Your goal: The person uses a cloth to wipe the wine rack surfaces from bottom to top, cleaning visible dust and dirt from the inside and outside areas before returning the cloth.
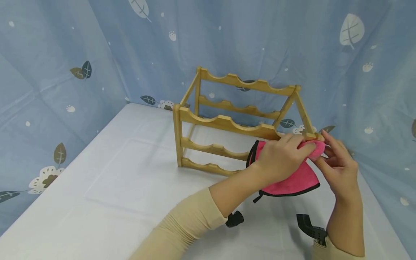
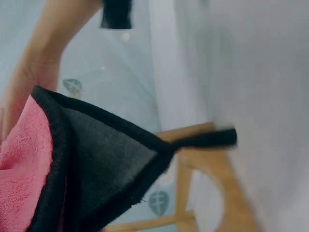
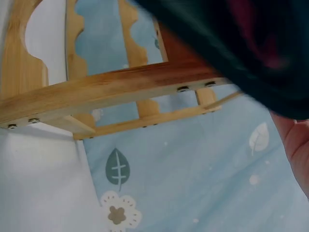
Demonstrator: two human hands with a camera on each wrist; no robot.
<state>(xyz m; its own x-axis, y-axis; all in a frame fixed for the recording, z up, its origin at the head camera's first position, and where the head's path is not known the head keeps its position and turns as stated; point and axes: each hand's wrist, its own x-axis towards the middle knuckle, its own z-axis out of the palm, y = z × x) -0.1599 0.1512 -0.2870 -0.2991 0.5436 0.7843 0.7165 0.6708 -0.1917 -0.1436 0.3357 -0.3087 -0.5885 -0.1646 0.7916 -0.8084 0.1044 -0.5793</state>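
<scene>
A pink cloth (image 1: 292, 182) with black edging hangs over the near right corner of a wooden rack (image 1: 224, 122) with scalloped rails. My left hand (image 1: 282, 155) grips the cloth from above, fingers curled into a bunched fold of it. Opposite it, my right hand (image 1: 341, 166) pinches the same fold between thumb and fingers, right at the corner post. In the left wrist view the cloth (image 2: 24, 159) shows its grey underside and a black loop (image 2: 207, 138). Dark, blurred cloth (image 3: 207, 48) covers the upper right of the right wrist view, over the rack's side bar (image 3: 111, 89).
The rack stands on a white-covered table (image 1: 130, 187). Behind and beside it hangs a blue curtain (image 1: 247, 39) with leaf and flower prints. Black wrist mounts (image 1: 310, 227) show near both sleeves.
</scene>
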